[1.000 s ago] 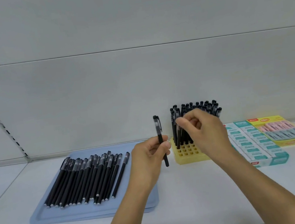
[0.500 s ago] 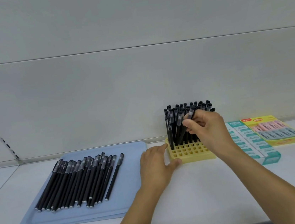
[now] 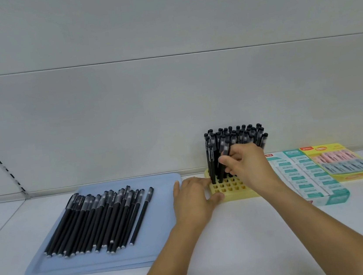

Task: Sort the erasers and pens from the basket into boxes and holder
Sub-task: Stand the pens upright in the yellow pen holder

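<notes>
Slotting pen (image 3: 223, 155) into holder (image 3: 230, 187)

Yellow grid pen holder (image 3: 229, 187) on white shelf, rear cells filled with upright black capped pens (image 3: 235, 137), front rows of square cells empty. One black pen (image 3: 222, 162) tilted slightly, tip in a front occupied cell. Flat blue tray (image 3: 166, 242) to the left, bearing a row of loose black pens (image 3: 99, 220) laid side by side, caps toward the wall. Teal-and-white eraser box (image 3: 307, 181) just right of holder; yellow eraser box (image 3: 339, 161) beside it, with pink and grey erasers.
</notes>
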